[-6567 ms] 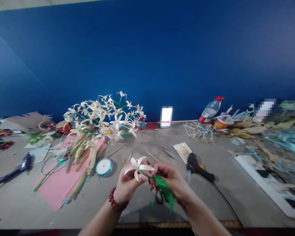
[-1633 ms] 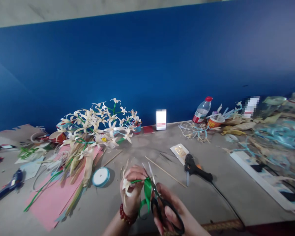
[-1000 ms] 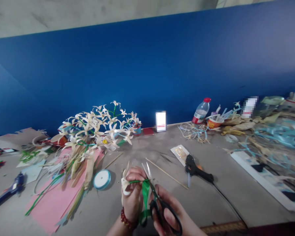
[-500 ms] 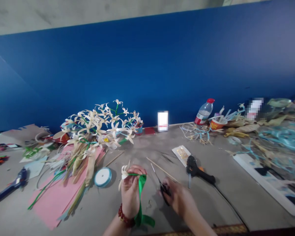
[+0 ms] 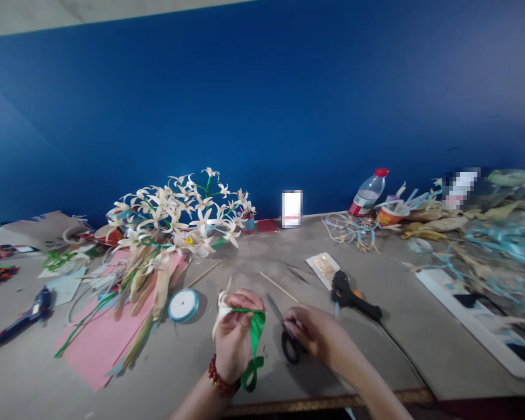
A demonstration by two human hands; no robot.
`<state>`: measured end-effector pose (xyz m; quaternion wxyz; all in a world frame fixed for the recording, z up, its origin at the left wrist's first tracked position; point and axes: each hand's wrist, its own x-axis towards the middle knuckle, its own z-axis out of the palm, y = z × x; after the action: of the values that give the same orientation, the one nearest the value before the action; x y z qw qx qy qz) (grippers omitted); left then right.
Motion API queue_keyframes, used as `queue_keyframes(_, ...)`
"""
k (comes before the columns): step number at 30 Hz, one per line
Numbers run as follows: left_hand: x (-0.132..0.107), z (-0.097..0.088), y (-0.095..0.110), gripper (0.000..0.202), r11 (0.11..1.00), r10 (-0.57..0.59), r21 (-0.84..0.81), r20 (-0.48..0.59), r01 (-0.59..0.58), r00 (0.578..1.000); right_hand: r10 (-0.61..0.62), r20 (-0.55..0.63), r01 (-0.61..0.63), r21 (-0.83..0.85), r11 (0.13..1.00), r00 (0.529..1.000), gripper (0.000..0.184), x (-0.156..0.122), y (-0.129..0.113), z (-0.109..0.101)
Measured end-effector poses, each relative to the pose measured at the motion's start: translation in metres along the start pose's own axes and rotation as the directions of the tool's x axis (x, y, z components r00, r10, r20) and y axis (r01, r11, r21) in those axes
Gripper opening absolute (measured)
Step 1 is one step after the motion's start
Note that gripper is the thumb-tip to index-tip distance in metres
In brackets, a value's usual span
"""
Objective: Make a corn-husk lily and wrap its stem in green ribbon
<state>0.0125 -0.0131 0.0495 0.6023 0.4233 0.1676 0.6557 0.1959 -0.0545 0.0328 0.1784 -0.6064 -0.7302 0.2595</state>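
Note:
My left hand (image 5: 235, 335) is closed around a small cream paper flower (image 5: 222, 304) on a green stem. A green ribbon (image 5: 254, 344) hangs from that stem and curls below my wrist. My right hand (image 5: 317, 338) is low over the table just to the right. Its fingers are curled on the handles of black scissors (image 5: 289, 341), which lie against the table with the blades pointing away from me. The two hands are a little apart.
A bunch of finished cream flowers (image 5: 179, 213) lies on pink paper (image 5: 97, 341) at the left, beside a white ribbon spool (image 5: 182, 304). A black glue gun (image 5: 354, 294) with its cord, a thin wooden stick (image 5: 279, 287), a blue glue gun (image 5: 24, 315), a bottle (image 5: 368, 192) and a power strip (image 5: 472, 324) also lie about.
My right hand brought the scissors to the ribbon at the stem, then moved right and lowered them to the table. The left hand kept the flower, the ribbon now hanging loose.

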Motion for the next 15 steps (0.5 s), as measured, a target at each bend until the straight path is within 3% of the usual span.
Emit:
queue_keyframes(3, -0.002, -0.002, 0.001, 0.008, 1.000, -0.020, 0.015, 0.009, 0.020, 1.000, -0.057, -0.141, 0.065, 0.057, 0.996, 0.988, 0.027, -0.009, -0.005, -0.009)
queue_keyframes(5, -0.002, -0.006, 0.002, 0.006, 0.998, -0.032, 0.050, 0.006, 0.031, 0.999, -0.029, -0.213, 0.039, 0.042, 0.998, 0.977, 0.029, -0.018, 0.004, -0.014)
queue_keyframes(7, -0.002, -0.010, 0.003, 0.006, 0.996, -0.043, 0.073, 0.008, 0.042, 0.999, 0.068, -0.314, -0.078, -0.020, 0.997, 0.947, 0.032, -0.029, 0.026, -0.022)
queue_keyframes(10, -0.001, -0.013, 0.003, 0.005, 0.993, -0.069, 0.099, 0.026, 0.066, 0.997, 0.186, -0.473, -0.294, -0.163, 0.942, 0.861, 0.024, -0.046, 0.072, -0.038)
queue_keyframes(11, 0.000, -0.013, 0.003, 0.005, 0.991, -0.079, 0.107, 0.031, 0.075, 0.996, 0.192, -0.479, -0.331, -0.222, 0.917, 0.856, 0.019, -0.049, 0.088, -0.043)
queue_keyframes(15, 0.001, -0.010, 0.005, 0.007, 0.987, -0.102, 0.123, 0.013, 0.099, 0.995, 0.202, -0.399, -0.348, -0.336, 0.875, 0.894, 0.036, -0.050, 0.135, -0.052)
